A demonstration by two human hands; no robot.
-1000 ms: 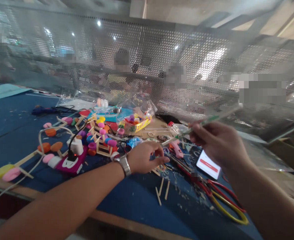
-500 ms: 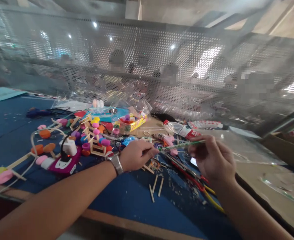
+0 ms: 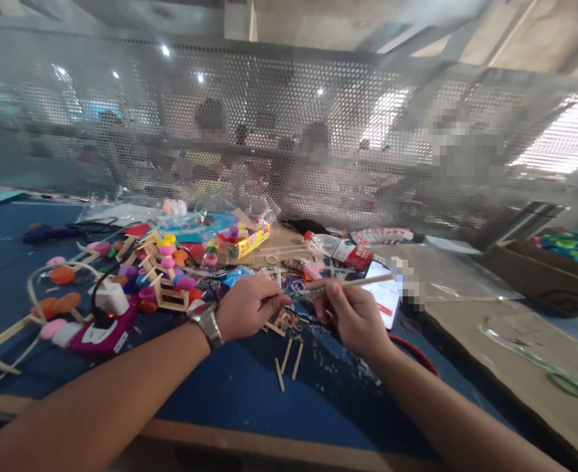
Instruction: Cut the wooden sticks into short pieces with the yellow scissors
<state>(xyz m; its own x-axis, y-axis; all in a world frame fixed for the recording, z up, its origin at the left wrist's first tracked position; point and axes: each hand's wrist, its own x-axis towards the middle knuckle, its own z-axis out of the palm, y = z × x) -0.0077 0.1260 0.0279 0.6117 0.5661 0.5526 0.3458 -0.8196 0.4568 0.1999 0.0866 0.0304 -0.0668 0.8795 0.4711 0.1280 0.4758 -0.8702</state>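
Observation:
My right hand [image 3: 355, 318] is closed round a thin wooden stick [image 3: 375, 278], whose pale end juts out to the right past the knuckles. A narrow green strand [image 3: 313, 292] runs from those fingers toward my left hand [image 3: 252, 305]. The left thumb and fingertips are pinched together at the strand's other end; the exact grip is partly hidden. A metal watch [image 3: 209, 326] circles my left wrist. Below the hands, several short wooden sticks [image 3: 286, 357] lie on the blue table [image 3: 230, 400]. Small rubber bands [image 3: 286, 318] are piled beside the left fingertips.
Coloured discs and a wooden stick frame [image 3: 171, 295] crowd the left, near a purple power strip [image 3: 107, 334]. Behind the hands lie a plastic bottle [image 3: 338, 250] and a yellow box [image 3: 253, 242]. A lit phone [image 3: 385, 295] and cardboard [image 3: 466, 328] are at right; perforated panelling stands behind.
My right hand has come left and lower, closer to my left hand, shortening the visible strand. The pale stick end and the phone now show. The red-handled tool is mostly covered. The view has shifted right.

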